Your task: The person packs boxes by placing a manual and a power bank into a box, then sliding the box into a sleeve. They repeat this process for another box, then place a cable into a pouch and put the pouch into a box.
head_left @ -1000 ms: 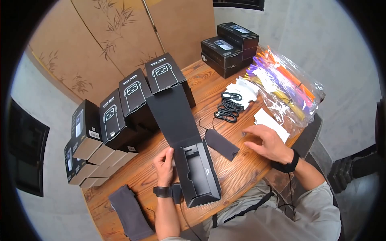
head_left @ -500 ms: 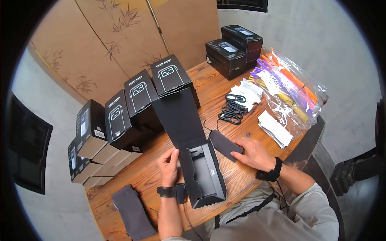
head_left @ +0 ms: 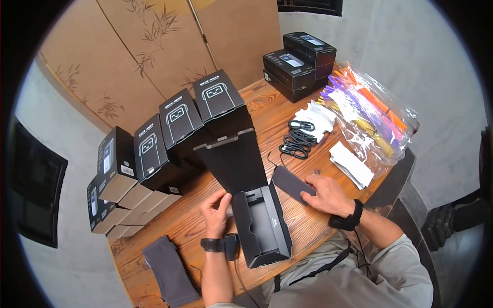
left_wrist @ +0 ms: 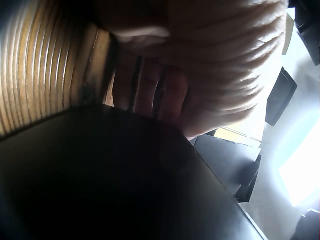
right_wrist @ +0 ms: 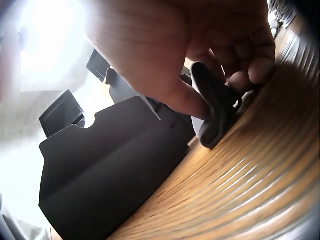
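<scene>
In the head view an open black box (head_left: pixel 263 223) with a grey inner tray stands at the table's front, its lid (head_left: pixel 233 159) raised at the back. My left hand (head_left: pixel 214 210) holds the box at its left rear corner, the thumb by the lid's hinge. In the left wrist view the dark box wall (left_wrist: pixel 100 170) hides the fingertips. Right of the box lies a dark grey drawstring pouch (head_left: pixel 288 184), its cords at the far end. My right hand (head_left: pixel 327 195) grips the pouch's near end, with thumb and fingers on opposite sides in the right wrist view.
Stacked black boxes (head_left: pixel 177 115) stand at the left, more boxes (head_left: pixel 292 66) at the far right. Coiled black cables (head_left: pixel 298 141), white papers (head_left: pixel 352 165) and a plastic bag (head_left: pixel 370 110) of coloured strips lie rightward. Another grey pouch (head_left: pixel 170 269) lies front left.
My right hand has moved left from beside the pouch and taken hold of it. The box lid's free edge has come lower in view; my left hand has stayed at the box.
</scene>
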Action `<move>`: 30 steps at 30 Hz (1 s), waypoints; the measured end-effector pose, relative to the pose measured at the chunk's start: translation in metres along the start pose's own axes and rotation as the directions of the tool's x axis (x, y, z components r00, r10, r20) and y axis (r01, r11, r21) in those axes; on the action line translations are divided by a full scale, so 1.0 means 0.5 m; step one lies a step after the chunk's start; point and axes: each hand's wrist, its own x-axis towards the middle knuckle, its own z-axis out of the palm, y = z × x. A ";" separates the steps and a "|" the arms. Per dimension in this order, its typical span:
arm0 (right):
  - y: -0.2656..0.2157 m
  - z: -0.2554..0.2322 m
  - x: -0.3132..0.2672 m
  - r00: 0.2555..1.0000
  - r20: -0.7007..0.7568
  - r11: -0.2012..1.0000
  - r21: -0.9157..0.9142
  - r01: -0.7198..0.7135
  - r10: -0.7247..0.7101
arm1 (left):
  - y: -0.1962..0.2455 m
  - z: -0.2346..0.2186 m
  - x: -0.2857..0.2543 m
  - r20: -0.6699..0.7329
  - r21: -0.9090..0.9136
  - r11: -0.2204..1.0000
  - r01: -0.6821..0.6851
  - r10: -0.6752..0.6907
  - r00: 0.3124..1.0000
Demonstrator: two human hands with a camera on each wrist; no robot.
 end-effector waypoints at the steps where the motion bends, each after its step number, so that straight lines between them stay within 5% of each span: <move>1: -0.002 -0.002 0.000 1.000 -0.004 1.000 0.003 0.000 0.000 | -0.005 -0.002 0.000 -0.001 0.001 1.000 -0.008 0.008 1.000; 14: 0.001 -0.011 -0.003 1.000 0.008 0.997 -0.070 0.011 -0.010 | -0.009 -0.006 -0.005 0.012 0.015 1.000 0.021 -0.021 1.000; 20: -0.026 -0.023 -0.014 0.962 -0.163 0.972 -0.119 0.201 -0.219 | 0.004 -0.003 -0.007 0.027 0.019 1.000 0.005 -0.005 1.000; 27: -0.073 -0.026 -0.028 0.933 -0.119 0.934 0.069 0.350 -0.341 | 0.013 0.003 -0.007 0.017 0.046 0.999 0.005 -0.006 1.000; 30: -0.094 -0.023 -0.031 0.904 -0.160 0.916 -0.003 0.402 -0.397 | 0.012 0.006 -0.004 0.005 0.051 0.999 0.007 -0.007 1.000</move>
